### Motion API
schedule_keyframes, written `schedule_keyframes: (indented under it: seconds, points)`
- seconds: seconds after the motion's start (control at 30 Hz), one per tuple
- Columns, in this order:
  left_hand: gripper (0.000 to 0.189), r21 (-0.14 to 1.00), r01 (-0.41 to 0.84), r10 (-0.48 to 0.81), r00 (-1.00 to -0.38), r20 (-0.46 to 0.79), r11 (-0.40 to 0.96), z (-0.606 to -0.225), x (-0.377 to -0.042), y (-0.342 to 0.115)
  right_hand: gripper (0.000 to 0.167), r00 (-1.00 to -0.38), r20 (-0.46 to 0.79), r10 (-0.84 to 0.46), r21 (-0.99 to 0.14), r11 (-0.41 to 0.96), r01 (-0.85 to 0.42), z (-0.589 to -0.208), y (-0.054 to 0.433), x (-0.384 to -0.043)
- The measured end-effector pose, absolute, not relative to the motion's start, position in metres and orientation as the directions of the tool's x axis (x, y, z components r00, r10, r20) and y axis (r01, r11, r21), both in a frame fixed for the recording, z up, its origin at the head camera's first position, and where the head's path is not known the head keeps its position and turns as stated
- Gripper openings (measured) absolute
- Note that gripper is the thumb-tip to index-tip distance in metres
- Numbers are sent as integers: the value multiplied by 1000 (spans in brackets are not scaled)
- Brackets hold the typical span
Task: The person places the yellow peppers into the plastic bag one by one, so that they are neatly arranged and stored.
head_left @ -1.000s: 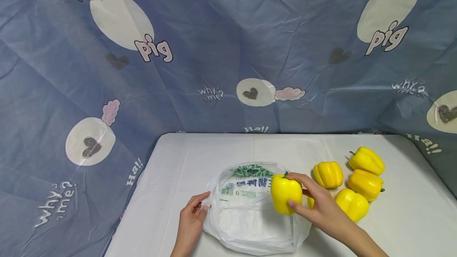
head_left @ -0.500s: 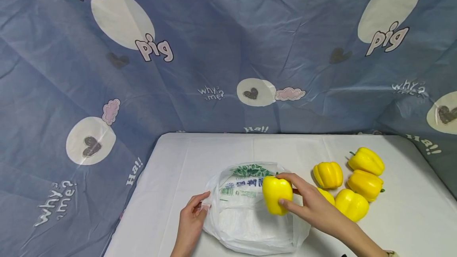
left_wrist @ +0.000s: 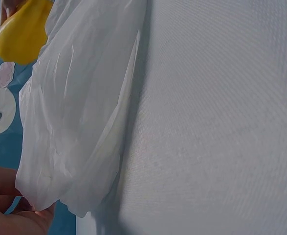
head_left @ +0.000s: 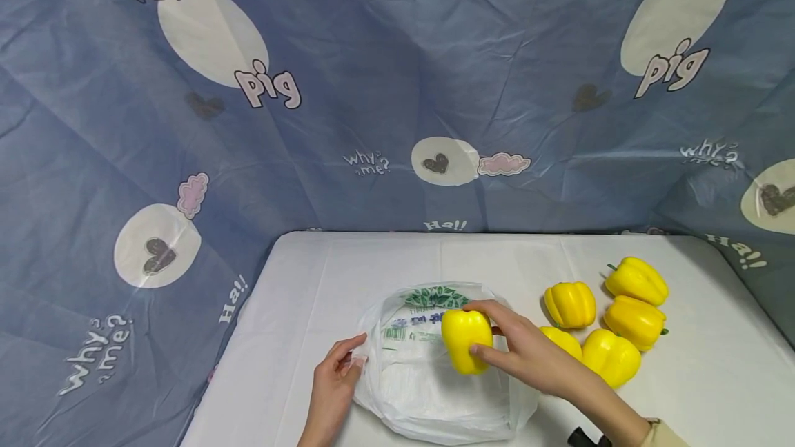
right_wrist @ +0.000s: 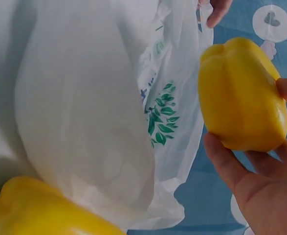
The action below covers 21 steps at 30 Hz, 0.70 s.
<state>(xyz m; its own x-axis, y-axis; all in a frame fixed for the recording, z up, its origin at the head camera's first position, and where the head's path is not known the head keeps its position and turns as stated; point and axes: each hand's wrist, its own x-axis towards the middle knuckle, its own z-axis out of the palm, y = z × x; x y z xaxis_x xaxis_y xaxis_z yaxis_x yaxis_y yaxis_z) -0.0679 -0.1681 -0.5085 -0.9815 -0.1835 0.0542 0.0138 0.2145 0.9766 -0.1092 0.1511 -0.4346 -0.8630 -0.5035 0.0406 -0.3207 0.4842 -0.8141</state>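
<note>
A white plastic bag (head_left: 428, 402) with green leaf print lies on the table with its mouth open upward. My left hand (head_left: 333, 385) pinches the left edge of its rim; in the left wrist view the fingertips (left_wrist: 38, 215) hold the thin film. Over the bag's mouth, my right hand (head_left: 528, 350) grips a yellow bell pepper (head_left: 464, 343) between thumb and fingers. The right wrist view shows that pepper (right_wrist: 243, 95) held beside the bag's printed side (right_wrist: 160, 120), apart from the film.
Several more yellow bell peppers lie to the right of the bag, among them one pepper (head_left: 570, 304) at the back and another (head_left: 611, 357) nearer. A small black object (head_left: 584, 437) shows at the front edge by the right sleeve (head_left: 663, 434). A blue printed cloth (head_left: 385, 88) hangs behind the white table (head_left: 348, 261).
My right hand has carried the bell pepper leftward, from the bag's right rim to nearer the middle of its mouth. The left hand has stayed in place on the rim.
</note>
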Motion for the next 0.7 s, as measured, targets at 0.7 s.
schedule_keyframes:
  seconds: [0.7]
  points:
    - [40,974,-29,-180,-984,12,223,-512,-69,-169,47,-839,33,-544,-809,478,-342,-442,130,-128]
